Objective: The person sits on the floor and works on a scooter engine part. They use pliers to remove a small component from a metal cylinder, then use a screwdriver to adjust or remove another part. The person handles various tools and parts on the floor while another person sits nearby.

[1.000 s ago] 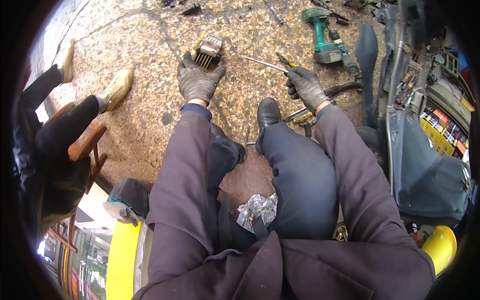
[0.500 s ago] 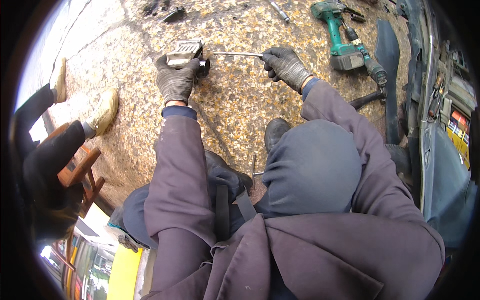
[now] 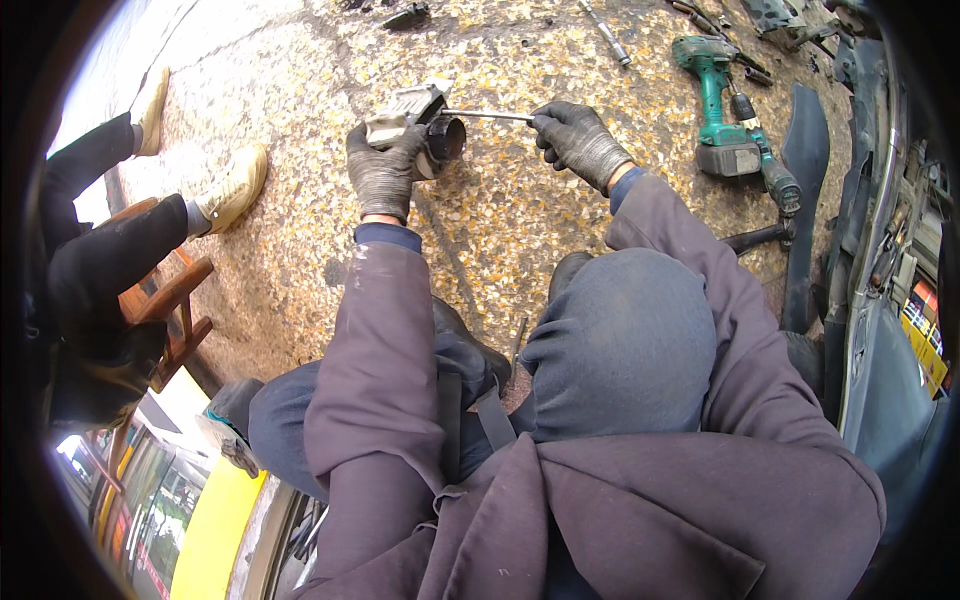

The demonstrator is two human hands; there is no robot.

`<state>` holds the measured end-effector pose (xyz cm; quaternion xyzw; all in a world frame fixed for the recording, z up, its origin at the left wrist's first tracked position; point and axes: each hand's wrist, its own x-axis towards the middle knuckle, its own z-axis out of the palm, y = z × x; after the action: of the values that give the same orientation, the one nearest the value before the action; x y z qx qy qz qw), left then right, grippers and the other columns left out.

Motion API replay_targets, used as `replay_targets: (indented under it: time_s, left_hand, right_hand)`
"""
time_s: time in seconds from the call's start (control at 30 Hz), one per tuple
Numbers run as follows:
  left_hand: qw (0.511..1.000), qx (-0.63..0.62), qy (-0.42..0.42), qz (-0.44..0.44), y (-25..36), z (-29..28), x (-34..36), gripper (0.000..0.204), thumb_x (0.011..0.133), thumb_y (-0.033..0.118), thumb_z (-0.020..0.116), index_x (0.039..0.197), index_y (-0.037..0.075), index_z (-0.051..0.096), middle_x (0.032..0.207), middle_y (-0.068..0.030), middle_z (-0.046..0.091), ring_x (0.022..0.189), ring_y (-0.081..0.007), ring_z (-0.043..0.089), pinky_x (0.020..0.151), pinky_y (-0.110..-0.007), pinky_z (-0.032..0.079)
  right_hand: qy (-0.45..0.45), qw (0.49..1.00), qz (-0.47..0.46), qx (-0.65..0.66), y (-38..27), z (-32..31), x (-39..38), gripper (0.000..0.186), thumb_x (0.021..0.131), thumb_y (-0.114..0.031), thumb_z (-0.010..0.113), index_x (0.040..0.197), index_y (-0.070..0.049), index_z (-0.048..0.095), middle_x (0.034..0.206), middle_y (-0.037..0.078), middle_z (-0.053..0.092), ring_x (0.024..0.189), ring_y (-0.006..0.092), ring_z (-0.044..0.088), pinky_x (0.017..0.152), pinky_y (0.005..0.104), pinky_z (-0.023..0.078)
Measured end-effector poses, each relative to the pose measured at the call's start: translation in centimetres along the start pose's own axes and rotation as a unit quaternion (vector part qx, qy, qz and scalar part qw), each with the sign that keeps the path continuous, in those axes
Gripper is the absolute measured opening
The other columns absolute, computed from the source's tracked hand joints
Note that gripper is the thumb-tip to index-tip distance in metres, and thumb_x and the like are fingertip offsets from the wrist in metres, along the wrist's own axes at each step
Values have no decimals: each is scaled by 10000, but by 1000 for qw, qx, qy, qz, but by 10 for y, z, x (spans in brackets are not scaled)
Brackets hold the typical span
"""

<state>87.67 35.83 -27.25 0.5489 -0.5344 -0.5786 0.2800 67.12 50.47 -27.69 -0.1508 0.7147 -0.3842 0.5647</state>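
Observation:
My left hand (image 3: 383,170), in a grey work glove, is wrapped round a ribbed metal car part (image 3: 405,108) with a round black opening (image 3: 446,138) on its right side. My gloved right hand (image 3: 580,140) grips the right end of a thin metal rod (image 3: 490,114). The rod lies level, and its left end meets the upper right of the metal part. Whether its tip goes inside the part or only touches it, I cannot tell. Both hands are held out beyond my knees, above the speckled floor (image 3: 480,230).
A green cordless impact wrench (image 3: 712,100) and a second green power tool (image 3: 772,165) lie to the right. Beyond them stand vehicle body parts (image 3: 870,270). A metal bar (image 3: 605,32) lies at the far side. At left, another person sits with a tan shoe (image 3: 235,190) by a wooden stool (image 3: 175,300).
The metal part has turned in my left hand, so its round opening now shows. The rod's left end has come up against the part. The whole view has shifted slightly.

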Motion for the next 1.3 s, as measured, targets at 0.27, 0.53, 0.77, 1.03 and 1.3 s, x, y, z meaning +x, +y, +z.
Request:
replay_targets:
  time_s: [0.27, 0.53, 0.77, 1.03, 1.3]
  left_hand:
    - [957, 243, 102, 118, -21, 33, -45, 746, 627, 277, 880, 1198, 7, 482, 1024, -172, 636, 880, -259, 657, 783, -363, 562]
    - [976, 155, 85, 131, -25, 33, -62, 732, 624, 228, 868, 1214, 10, 495, 1082, -172, 556, 971, -307, 603, 838, -410, 522]
    - [976, 167, 74, 122, -32, 27, -63, 751, 638, 237, 856, 1245, 31, 465, 1114, -175, 542, 1013, -297, 593, 849, -399, 516]
    - [899, 384, 95, 190, -1, 20, -58, 780, 655, 375, 829, 1251, 13, 478, 1276, -184, 468, 1208, -324, 477, 979, -430, 462]
    - [739, 649, -164, 77, 66, 39, -2, 767, 670, 453, 761, 1343, 162, 534, 1322, -172, 502, 1261, -329, 458, 1044, -443, 404]
  right_hand:
    - [-27, 994, 1, -107, 29, -1, 21, 283, 936, -250, 568, 1111, -46, 655, 788, 64, 645, 660, 144, 605, 600, 311, 499]
    - [-4, 981, -50, -185, 46, 11, 43, 239, 923, -196, 605, 1100, -49, 669, 776, 69, 654, 654, 129, 573, 616, 310, 481]
    - [19, 984, -31, -173, 41, 19, 44, 213, 921, -174, 609, 1077, -47, 679, 761, 58, 658, 637, 124, 573, 621, 307, 486]
    - [42, 929, -201, -306, 34, 22, 39, 223, 909, -216, 560, 1050, -105, 693, 1030, 152, 678, 982, 334, 638, 887, 418, 496]
    - [54, 888, -308, -338, 10, 28, 54, 154, 891, -162, 628, 1014, -92, 688, 935, 133, 684, 899, 300, 655, 823, 388, 529]
